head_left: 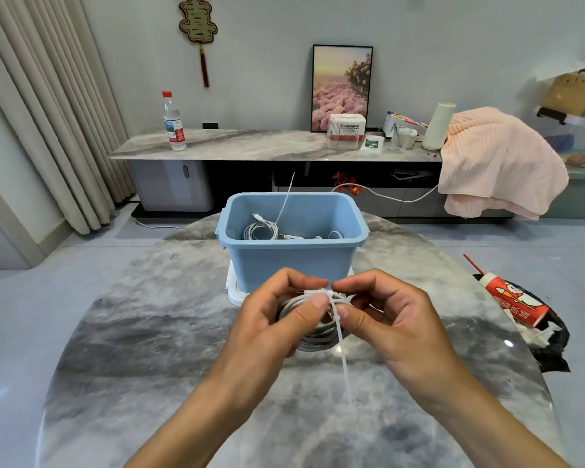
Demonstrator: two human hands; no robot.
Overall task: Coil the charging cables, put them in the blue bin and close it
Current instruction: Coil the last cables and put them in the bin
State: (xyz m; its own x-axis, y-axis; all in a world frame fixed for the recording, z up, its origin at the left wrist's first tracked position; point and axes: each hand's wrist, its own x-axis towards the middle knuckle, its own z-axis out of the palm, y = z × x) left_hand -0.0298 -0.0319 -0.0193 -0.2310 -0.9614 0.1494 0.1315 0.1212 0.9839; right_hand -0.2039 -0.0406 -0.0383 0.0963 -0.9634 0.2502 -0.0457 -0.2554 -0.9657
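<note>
above the table (149, 349), coiled cable (313, 339) pinched between left hand (277, 319) fingers and right hand (389, 319) fingers

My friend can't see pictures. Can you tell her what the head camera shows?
Two hands hold a coiled white charging cable above a round marble table: the left hand grips the coil while the right hand pinches a white zip tie wrapped around it. Behind them, an open blue bin already holds other white cables.
</note>
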